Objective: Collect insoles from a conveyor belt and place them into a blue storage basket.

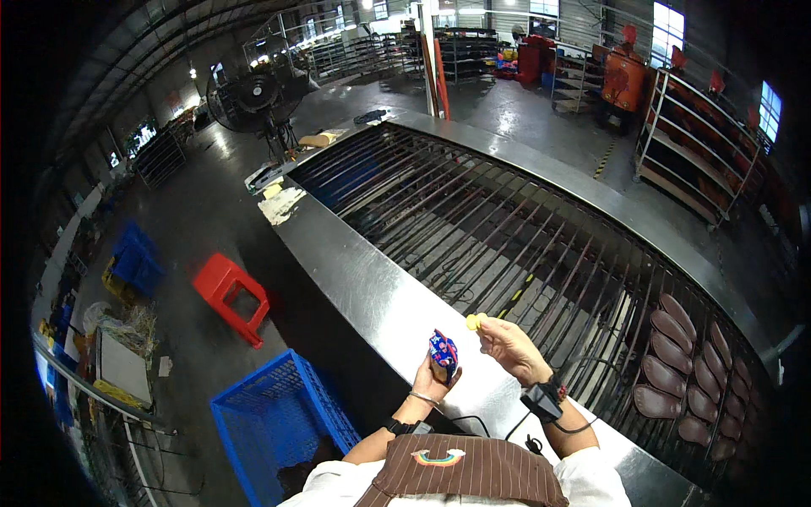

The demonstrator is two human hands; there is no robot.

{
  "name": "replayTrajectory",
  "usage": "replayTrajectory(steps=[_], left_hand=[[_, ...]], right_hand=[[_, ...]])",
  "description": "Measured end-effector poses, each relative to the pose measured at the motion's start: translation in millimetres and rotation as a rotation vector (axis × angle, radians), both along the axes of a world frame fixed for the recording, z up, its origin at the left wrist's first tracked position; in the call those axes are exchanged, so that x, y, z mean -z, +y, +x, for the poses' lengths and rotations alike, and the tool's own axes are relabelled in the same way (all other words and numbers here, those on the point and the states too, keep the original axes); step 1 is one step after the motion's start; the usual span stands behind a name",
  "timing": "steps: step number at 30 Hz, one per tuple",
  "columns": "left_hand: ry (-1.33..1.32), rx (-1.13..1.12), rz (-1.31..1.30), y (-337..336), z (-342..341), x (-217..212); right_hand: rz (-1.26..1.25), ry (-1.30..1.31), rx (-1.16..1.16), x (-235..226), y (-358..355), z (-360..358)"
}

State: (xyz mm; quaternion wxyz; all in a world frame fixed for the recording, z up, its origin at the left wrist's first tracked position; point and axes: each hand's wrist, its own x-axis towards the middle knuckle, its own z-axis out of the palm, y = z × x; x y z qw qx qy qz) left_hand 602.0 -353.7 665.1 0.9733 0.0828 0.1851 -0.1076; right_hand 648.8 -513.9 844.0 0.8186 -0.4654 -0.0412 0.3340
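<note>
My left hand [429,384] is wrapped round a small, shiny blue packet with red and white patterning [442,351], held upright over the near metal edge. To its right, my right hand [509,346] pinches a small yellow piece [475,322] between thumb and fingertips. This piece looks rounded, but it is too small to tell what it is. A gap separates the two hands, and both are above the smooth metal border [372,283] of a conveyor. Each wrist carries a dark strapped device.
The conveyor's dark rods [498,228] stretch away, with several brown shoe-sole-shaped pieces [667,363] at the right. A blue crate [270,414] and a red stool [232,296] stand on the floor at left. Beyond are a black fan [253,97] and a rack [697,144].
</note>
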Motion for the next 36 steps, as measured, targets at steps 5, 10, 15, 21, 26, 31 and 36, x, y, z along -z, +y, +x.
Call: replayTrajectory(steps=[5,10,15,21,26,31,36], left_hand=[[-0.024,-0.045,-0.033,6,-7,4],[-0.043,-0.006,-0.059,5,-2,9],[0.044,-0.012,0.001,4,-9,-2],[0.098,-0.046,0.014,5,-9,-8],[0.06,-0.023,-0.024,8,-10,1],[0.13,-0.055,-0.017,1,-14,-13],[0.086,0.009,0.0,0,-5,13]], right_hand=[[0.129,-0.397,-0.432,-136,-10,-44],[0.537,-0.795,-0.805,-193,-11,-79],[0.721,-0.831,-0.84,-198,-14,-95],[0.889,-0.951,-0.722,-205,-13,-98],[0.836,-1.161,-0.617,-212,-25,-99],[0.821,-1.316,-0.56,-204,-29,-98],[0.542,-0.995,-0.674,-227,-54,-101]])
